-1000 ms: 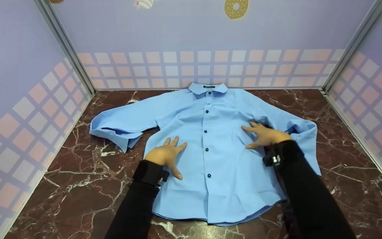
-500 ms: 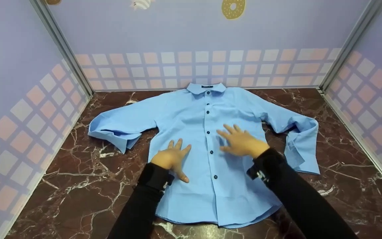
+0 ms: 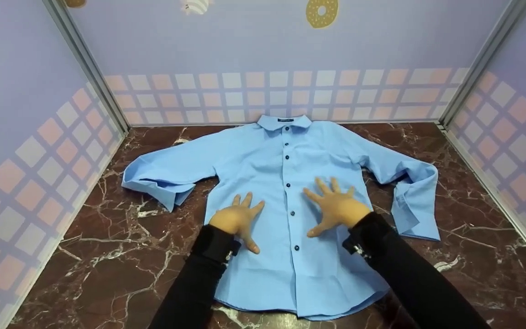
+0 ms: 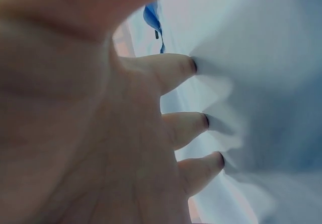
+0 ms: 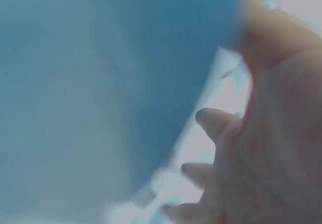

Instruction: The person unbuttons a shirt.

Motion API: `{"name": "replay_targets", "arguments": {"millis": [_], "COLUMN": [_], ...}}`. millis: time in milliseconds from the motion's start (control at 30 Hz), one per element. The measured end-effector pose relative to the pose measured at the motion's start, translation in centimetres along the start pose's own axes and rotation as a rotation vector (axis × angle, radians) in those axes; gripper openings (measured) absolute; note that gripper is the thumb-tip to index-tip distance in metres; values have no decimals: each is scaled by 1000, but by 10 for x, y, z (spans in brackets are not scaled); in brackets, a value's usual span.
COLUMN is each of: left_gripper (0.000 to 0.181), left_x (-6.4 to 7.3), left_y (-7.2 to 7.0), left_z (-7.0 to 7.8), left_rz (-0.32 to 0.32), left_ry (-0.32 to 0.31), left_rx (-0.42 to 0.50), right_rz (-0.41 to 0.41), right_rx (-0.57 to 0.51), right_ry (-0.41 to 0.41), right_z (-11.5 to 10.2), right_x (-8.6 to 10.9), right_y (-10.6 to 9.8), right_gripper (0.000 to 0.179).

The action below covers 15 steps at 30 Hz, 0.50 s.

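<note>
A light blue button-up shirt point(image 3: 263, 164) lies front side up, its collar toward the back wall and its dark buttons down the middle. My left hand point(image 3: 238, 219) rests with spread fingers on the left half of the shirt body. In the left wrist view its fingertips point(image 4: 201, 121) meet the cloth. On the other side of the button line, my right hand point(image 3: 336, 208) has its fingers spread over the shirt front. Blue cloth point(image 5: 100, 103) fills much of the right wrist view beside the right fingers point(image 5: 216, 123).
The shirt's left-side sleeve point(image 3: 167, 164) stretches outward with its cuff folded over. The other sleeve point(image 3: 420, 183) bends down toward the front. A dark red marbled tabletop point(image 3: 107, 274) lies underneath. Patterned panels point(image 3: 281, 45) enclose the back and both sides.
My right hand has moved left from the shirt's right side edge to near the buttons, then slightly back right. The shirt's right side edge has shifted inward, away from the sleeve. My left hand has barely moved.
</note>
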<state>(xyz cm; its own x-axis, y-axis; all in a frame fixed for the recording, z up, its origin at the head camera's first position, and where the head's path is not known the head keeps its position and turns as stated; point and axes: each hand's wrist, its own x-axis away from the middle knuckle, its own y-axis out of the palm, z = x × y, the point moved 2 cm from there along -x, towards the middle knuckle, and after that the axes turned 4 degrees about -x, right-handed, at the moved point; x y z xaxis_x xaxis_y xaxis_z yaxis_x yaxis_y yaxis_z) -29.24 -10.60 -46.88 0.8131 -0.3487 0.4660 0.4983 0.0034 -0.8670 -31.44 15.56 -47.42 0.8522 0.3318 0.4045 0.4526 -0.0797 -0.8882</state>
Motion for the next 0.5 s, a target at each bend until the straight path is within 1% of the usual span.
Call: {"name": "replay_targets", "arguments": {"millis": [100,167,200,233,267,300,333,367,400,433,467,500], "left_gripper": [131,127,124,119,110,99,85,70,55,45,42,45], "left_x": [-1,-3,-4,-7,-9,-11,-12,-10,-7,-1,7,16], "left_y": [1,-1,-3,-6,-10,-14,-20,-26,-32,-38,-42,-46], "left_z": [-1,-4,-7,-11,-17,-24,-34,-44,-56,-69,-83,-98], "left_rz": [-7,-4,15,59,124,219,340,470,605,719,811,869], "left_ry": [3,23,44,70,83,87,80,50,-5,-93,-200,-306], "left_rx": [7,14,21,33,44,52,59,78,106,131,158,189], "right_rz": [-34,-69,-78,-79,-77,-72,-69,-65,-62,-60,-58,-56], "right_rx": [-14,-55,-65,-70,-76,-83,-93,-102,-109,-116,-119,-122], "right_ry": [-51,-51,-46,-43,-45,-51,-62,-75,-88,-100,-110,-118], "right_z": [-15,-19,-19,-18,-17,-16,-15,-14,-13,-12,-11,-10], "right_x": [1,1,0,0,0,-1,-1,-1,-2,-2,-1,-1], "right_y": [7,12,14,16,17,18,19,19,20,21,22,23], "right_gripper": [128,129,130,131,131,130,130,130,129,129,129,129]}}
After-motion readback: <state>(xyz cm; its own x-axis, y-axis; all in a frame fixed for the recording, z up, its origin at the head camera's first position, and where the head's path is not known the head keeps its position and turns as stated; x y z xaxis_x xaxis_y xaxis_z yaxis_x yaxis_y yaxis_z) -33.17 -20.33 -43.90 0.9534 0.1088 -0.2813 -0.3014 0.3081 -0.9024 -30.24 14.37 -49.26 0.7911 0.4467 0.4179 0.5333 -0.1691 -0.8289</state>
